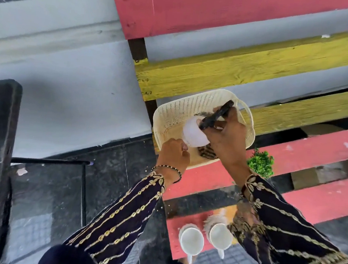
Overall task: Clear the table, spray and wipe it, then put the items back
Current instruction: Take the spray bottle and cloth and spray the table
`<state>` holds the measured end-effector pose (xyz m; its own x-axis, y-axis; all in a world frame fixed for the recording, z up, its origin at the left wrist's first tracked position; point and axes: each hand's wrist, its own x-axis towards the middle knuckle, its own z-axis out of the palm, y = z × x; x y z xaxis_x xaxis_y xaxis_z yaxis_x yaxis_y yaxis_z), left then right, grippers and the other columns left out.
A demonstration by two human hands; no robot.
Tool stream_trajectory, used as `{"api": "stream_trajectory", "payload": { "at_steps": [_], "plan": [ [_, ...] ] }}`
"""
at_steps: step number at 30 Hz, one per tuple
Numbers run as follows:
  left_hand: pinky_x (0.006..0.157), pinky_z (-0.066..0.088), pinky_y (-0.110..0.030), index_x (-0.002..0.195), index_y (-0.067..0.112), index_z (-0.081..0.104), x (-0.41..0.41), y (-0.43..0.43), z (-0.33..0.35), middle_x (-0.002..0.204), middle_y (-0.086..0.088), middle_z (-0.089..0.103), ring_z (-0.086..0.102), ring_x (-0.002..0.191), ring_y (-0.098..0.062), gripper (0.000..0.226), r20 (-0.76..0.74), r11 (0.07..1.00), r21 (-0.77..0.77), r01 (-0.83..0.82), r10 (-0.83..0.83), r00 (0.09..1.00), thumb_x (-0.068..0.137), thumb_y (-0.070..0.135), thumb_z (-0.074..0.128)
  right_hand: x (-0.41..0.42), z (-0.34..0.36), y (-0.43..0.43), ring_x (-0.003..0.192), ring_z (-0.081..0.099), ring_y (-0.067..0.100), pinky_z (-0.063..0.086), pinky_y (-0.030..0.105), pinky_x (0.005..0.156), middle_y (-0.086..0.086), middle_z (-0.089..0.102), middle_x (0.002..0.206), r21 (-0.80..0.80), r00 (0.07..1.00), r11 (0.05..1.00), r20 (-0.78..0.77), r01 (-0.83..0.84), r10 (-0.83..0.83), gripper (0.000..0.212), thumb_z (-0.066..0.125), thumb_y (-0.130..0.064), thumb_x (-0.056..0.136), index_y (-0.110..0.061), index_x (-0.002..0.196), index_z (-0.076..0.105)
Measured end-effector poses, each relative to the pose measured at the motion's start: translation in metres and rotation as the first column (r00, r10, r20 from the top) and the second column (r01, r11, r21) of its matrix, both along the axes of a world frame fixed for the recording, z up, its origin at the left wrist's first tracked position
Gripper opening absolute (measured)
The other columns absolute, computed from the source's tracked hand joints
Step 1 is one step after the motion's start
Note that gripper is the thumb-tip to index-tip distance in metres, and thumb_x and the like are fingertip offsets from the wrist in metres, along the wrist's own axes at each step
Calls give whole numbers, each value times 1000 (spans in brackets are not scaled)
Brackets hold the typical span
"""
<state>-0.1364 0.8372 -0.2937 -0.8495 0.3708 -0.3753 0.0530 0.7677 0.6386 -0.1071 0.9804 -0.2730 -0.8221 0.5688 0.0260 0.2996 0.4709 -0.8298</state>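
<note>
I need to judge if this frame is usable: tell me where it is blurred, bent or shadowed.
Head view: wide-angle bend curves the slats of the table and the wall; motion blur smears the two cups at the bottom edge; the basket and both hands stay fairly sharp; soft, even daylight, with one broad faint shadow on the wall at left; no glare.
</note>
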Motion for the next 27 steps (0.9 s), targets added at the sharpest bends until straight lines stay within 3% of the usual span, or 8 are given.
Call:
{"api": "stream_trajectory", "payload": {
  "at_steps": [5, 9, 11, 15, 20, 22, 24, 27],
  "plan": [
    [108, 37, -38, 137, -2, 40, -12, 49, -30, 142, -18, 44, 42, 132, -32, 56, 277, 970, -244, 17, 53, 959, 92, 26, 58, 9, 3, 41, 92, 73, 12, 54, 5, 68, 3, 73, 104, 37, 999, 999, -13, -38, 38, 59, 85, -23, 81, -5, 126, 51],
    [107, 39, -39, 142, 0, 30, -19, 76, -60, 145, -18, 38, 39, 134, -33, 70, 365, 954, -299, -24, 137, 921, 91, 37, 61, 17, -10, 62, 87, 70, 13, 49, -1, 65, 6, 73, 106, 67, 998, 996, 5, -60, 60, 60, 86, -22, 80, -4, 126, 52],
    [103, 44, -41, 139, 2, 36, -24, 86, -70, 141, -17, 44, 46, 129, -35, 71, 398, 962, -262, -77, 181, 899, 86, 39, 66, 22, -13, 68, 85, 68, 11, 45, -4, 64, 7, 73, 105, 73, 998, 995, 7, -65, 64, 60, 86, -21, 81, -3, 127, 52],
    [89, 50, -37, 122, 1, 59, -34, 91, -80, 125, -18, 62, 59, 114, -38, 38, 280, 959, -241, -145, 212, 936, 91, 24, 56, 27, -12, 71, 88, 70, 11, 51, 0, 68, 6, 74, 105, 51, 996, 995, -4, -89, 89, 60, 86, -22, 80, -3, 126, 53],
    [70, 32, -24, 111, 0, 61, -28, 81, -32, 115, -18, 66, 60, 102, -30, 33, 148, 949, 9, -315, 310, 939, 95, 26, 50, 29, 15, 69, 90, 67, 7, 61, 29, 79, -6, 68, 105, 79, 992, 991, -46, -112, 115, 57, 86, -28, 81, -10, 124, 53],
    [66, 33, -25, 110, 0, 58, -20, 72, -2, 109, -20, 66, 61, 93, -27, 30, 78, 932, 146, -332, 324, 943, 96, 26, 52, 30, 32, 65, 89, 64, 0, 60, 34, 77, -10, 67, 104, 108, 988, 985, -54, -137, 144, 56, 86, -28, 81, -10, 124, 54],
    [67, 41, -32, 102, 2, 56, -14, 59, 25, 96, -21, 67, 63, 88, -32, 28, 30, 898, 251, -361, 366, 930, 95, 29, 53, 33, 49, 58, 90, 62, -4, 59, 30, 78, -12, 67, 103, 127, 983, 979, -74, -159, 169, 55, 85, -27, 82, -10, 124, 55],
    [59, 37, -30, 98, 5, 52, -3, 25, 70, 77, -11, 61, 62, 77, -34, 23, -51, 851, 358, -383, 427, 903, 94, 27, 55, 40, 80, 40, 92, 66, -2, 55, 14, 78, -9, 71, 102, 103, 973, 977, -120, -185, 197, 52, 83, -28, 83, -11, 124, 56]
  ]
}}
